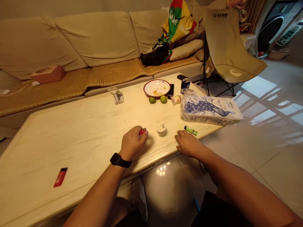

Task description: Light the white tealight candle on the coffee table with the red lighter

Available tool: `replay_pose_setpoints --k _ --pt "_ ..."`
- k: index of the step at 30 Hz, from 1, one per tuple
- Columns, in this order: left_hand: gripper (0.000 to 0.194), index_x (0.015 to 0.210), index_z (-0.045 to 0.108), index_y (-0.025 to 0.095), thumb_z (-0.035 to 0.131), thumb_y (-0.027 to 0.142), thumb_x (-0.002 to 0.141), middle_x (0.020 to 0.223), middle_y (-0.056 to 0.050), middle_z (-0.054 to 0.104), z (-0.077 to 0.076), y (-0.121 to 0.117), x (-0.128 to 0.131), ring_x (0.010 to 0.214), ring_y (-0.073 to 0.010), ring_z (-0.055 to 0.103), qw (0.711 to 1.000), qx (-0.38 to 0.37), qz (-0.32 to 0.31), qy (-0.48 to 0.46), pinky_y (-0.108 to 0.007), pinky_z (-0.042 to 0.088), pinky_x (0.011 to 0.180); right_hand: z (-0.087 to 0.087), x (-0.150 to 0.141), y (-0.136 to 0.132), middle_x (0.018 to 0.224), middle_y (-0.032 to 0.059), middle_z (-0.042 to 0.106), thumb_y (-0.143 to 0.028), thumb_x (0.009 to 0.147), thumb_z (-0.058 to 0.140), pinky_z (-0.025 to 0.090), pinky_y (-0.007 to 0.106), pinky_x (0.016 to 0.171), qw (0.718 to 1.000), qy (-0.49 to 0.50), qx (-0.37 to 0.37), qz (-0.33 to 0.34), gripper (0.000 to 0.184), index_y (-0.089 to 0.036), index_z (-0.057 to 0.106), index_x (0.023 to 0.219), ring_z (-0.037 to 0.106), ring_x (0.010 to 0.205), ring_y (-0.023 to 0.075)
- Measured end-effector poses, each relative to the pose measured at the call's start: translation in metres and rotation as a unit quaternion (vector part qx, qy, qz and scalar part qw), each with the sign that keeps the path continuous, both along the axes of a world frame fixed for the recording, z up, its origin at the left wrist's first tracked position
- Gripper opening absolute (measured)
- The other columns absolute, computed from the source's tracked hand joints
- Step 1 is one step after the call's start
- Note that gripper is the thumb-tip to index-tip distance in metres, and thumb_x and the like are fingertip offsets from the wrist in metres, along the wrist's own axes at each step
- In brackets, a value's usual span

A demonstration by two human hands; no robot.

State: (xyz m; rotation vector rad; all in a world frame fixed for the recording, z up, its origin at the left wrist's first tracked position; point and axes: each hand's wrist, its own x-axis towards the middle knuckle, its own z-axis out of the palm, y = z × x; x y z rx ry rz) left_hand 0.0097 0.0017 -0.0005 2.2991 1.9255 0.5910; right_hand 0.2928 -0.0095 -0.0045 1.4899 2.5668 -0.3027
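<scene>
My left hand [134,141], with a black watch on its wrist, is closed around a red lighter [142,131]; only the lighter's top end shows by the thumb. To the right of that fist stands a short whitish candle [161,130] with a dark wick and no visible flame. My right hand [188,143] rests by the table's front edge, thumb and fingers apart, holding nothing visible. Just beyond its fingertips lie a green lighter [190,130] and a thin yellowish stick [179,125]. Another red lighter [60,177] with a black top lies far left.
A wrapped tissue pack [210,108] covers the table's right end. Behind are a plate [151,87] with food scraps, two green fruits [163,99], a blue can [185,84] and a white holder [115,95]. A sofa [99,37] and folding chair [227,47] stand beyond.
</scene>
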Motion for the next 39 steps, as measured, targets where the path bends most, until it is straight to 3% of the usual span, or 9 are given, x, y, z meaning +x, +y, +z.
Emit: replay_pose_setpoints --k 12,39 --pt "0.028 0.078 0.054 0.022 0.048 0.045 0.093 0.081 -0.006 0.066 0.006 0.016 0.035 0.076 -0.0224 0.059 1.0 0.003 -0.007 0.03 -0.034 0.037 0.065 -0.006 0.003 0.001 0.128 0.0184 0.058 -0.032 0.09 0.064 0.039 0.04 0.106 1.0 0.002 0.003 0.009 0.035 -0.014 0.063 0.12 0.051 0.121 0.0318" --pt "0.027 0.082 0.061 0.02 0.05 0.043 0.091 0.083 -0.009 0.067 0.008 0.023 0.053 0.079 -0.0243 0.06 0.998 0.011 -0.024 0.056 -0.036 0.038 0.066 -0.003 0.001 0.0 0.129 0.0185 0.058 -0.031 0.089 0.064 0.039 0.04 0.106 1.0 0.0 -0.002 0.006 0.035 -0.014 0.063 0.12 0.05 0.122 0.0323"
